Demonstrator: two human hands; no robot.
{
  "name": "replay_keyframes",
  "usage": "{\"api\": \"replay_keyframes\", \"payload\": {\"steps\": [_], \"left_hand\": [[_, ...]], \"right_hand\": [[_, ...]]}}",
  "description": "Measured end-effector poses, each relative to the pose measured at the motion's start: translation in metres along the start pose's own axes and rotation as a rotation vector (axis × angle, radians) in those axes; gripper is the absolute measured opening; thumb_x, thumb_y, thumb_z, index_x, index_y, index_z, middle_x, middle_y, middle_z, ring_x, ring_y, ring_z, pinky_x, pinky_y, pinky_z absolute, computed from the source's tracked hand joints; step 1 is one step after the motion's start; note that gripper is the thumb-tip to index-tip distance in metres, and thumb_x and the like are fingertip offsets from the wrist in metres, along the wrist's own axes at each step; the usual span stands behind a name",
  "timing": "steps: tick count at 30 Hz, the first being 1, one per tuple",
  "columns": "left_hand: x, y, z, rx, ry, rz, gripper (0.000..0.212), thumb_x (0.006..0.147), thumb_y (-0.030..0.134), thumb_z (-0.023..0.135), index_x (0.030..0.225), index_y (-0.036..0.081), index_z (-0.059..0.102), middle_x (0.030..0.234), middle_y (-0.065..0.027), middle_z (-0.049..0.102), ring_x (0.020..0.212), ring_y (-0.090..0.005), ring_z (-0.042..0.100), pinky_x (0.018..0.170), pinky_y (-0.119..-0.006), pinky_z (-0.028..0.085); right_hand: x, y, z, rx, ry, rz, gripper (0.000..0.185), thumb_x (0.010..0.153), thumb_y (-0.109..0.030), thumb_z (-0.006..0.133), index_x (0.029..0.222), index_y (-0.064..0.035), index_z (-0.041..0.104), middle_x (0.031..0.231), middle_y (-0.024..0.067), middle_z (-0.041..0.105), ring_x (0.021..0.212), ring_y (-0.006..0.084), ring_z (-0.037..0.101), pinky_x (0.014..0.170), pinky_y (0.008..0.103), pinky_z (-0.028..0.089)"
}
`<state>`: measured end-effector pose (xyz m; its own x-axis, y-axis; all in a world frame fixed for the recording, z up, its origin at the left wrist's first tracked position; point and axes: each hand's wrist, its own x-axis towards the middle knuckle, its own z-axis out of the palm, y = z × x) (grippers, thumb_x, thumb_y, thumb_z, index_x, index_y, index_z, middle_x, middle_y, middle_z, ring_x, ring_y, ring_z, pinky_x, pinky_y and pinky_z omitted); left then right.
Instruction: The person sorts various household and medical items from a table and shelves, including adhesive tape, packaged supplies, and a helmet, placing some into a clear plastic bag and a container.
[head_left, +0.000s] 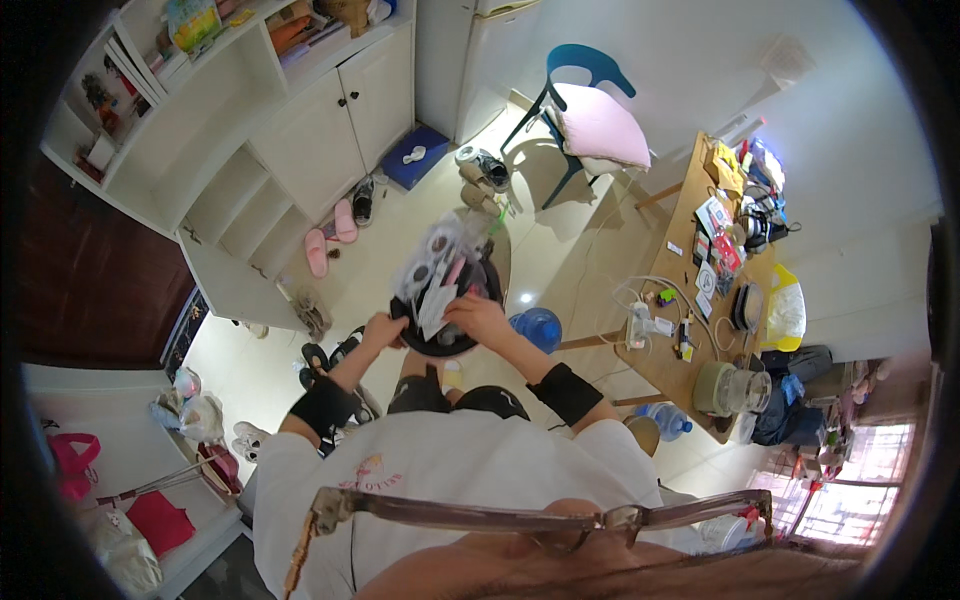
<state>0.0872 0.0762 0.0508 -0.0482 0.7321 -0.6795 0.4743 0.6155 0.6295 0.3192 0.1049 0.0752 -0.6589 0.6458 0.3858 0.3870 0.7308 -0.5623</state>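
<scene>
In front of my body is a round black container, perhaps a bag or bin, filled with mixed items. My left hand grips its black rim on the left side. My right hand reaches in over the near right side, its fingers closed at the edge of a white card that bears print. Crumpled clear plastic packaging rises from the far side, slightly blurred. A pink item sticks up beside the card. The container's lower contents are hidden.
A cluttered wooden table stands on the right, a blue water bottle near its leg. Pink slippers and other shoes lie by the white cabinet. Ahead are a teal chair with a pink cushion and a blue box.
</scene>
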Motion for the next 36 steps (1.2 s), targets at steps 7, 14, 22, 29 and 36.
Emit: {"api": "replay_keyframes", "payload": {"steps": [7,14,22,29,36], "left_hand": [[0.097,0.113,-0.034,0.059,-0.014,0.083,0.036,0.067,0.024,0.053,0.056,-0.009,0.057,0.049,-0.0142,0.056,0.042,-0.0185,0.057,0.044,-0.025,0.048],[0.182,0.194,-0.047,0.124,-0.164,0.106,0.035,0.065,0.024,0.054,0.057,-0.010,0.056,0.051,-0.0156,0.056,0.043,-0.0198,0.057,0.043,-0.025,0.048],[0.262,0.261,-0.022,0.308,-0.325,0.134,0.032,0.064,0.021,0.054,0.061,-0.011,0.055,0.053,-0.0180,0.056,0.043,-0.0217,0.057,0.043,-0.026,0.049],[0.315,0.342,0.050,0.405,-0.448,0.194,0.029,0.063,0.020,0.056,0.063,-0.010,0.055,0.052,-0.0171,0.055,0.044,-0.0226,0.058,0.042,-0.027,0.049],[0.352,0.423,0.157,0.474,-0.521,0.349,0.027,0.065,0.020,0.056,0.067,-0.007,0.056,0.053,-0.0150,0.056,0.043,-0.0204,0.057,0.043,-0.026,0.049]], "right_hand": [[0.051,0.078,-0.067,0.391,0.571,0.649,0.010,0.068,-0.007,0.061,0.078,-0.0050,0.061,0.075,0.0013,0.059,0.065,0.0140,0.053,0.058,0.0252,0.042],[0.063,0.172,-0.092,0.821,0.864,1.232,0.027,0.070,-0.021,0.065,0.088,-0.0017,0.061,0.075,0.0021,0.058,0.066,0.0090,0.050,0.059,0.0209,0.039],[0.042,0.215,-0.102,1.112,1.282,1.385,0.037,0.070,-0.022,0.065,0.099,-0.0013,0.055,0.073,-0.0024,0.053,0.064,0.0059,0.045,0.058,0.0183,0.036],[-0.029,0.257,-0.141,1.171,1.650,1.221,0.023,0.072,-0.019,0.063,0.088,-0.0046,0.055,0.064,-0.0044,0.048,0.056,0.0044,0.043,0.050,0.0163,0.035],[-0.123,0.311,-0.176,1.066,1.925,1.178,0.013,0.075,-0.019,0.060,0.080,-0.0088,0.055,0.065,-0.0029,0.049,0.059,0.0054,0.046,0.053,0.0174,0.037]]}}
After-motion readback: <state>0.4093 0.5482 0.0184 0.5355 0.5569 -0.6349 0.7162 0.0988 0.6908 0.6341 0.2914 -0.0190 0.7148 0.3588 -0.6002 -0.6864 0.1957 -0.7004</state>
